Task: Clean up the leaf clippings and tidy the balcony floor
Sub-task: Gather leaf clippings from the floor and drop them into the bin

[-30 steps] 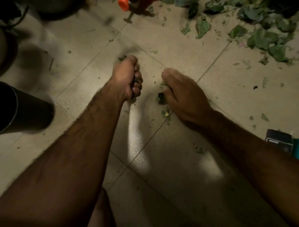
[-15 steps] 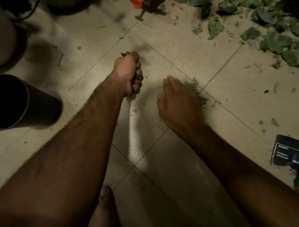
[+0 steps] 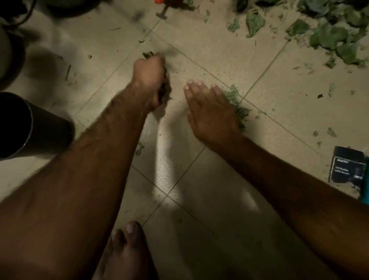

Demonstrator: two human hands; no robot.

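My left hand (image 3: 149, 78) is a closed fist around a wad of dark leaf clippings; bits stick out at the top and under the fingers. My right hand (image 3: 209, 108) lies flat on the beige tiled floor (image 3: 199, 179), fingers straight, its right edge against a small heap of green clippings (image 3: 237, 106). A larger pile of whole green leaves (image 3: 329, 38) covers the floor at the top right. Small scraps (image 3: 331, 132) are scattered over the tiles on the right.
A black cylindrical container (image 3: 26, 128) lies at the left edge, mouth facing left. A black labelled box (image 3: 347, 167) sits at the right edge. An orange-capped object (image 3: 159, 2) is at the top. My bare foot (image 3: 125, 249) is at the bottom centre.
My right hand has opened from a curled pose and moved right, flat against the small heap. The left fist still holds its clippings. The view has shifted slightly, showing my foot.
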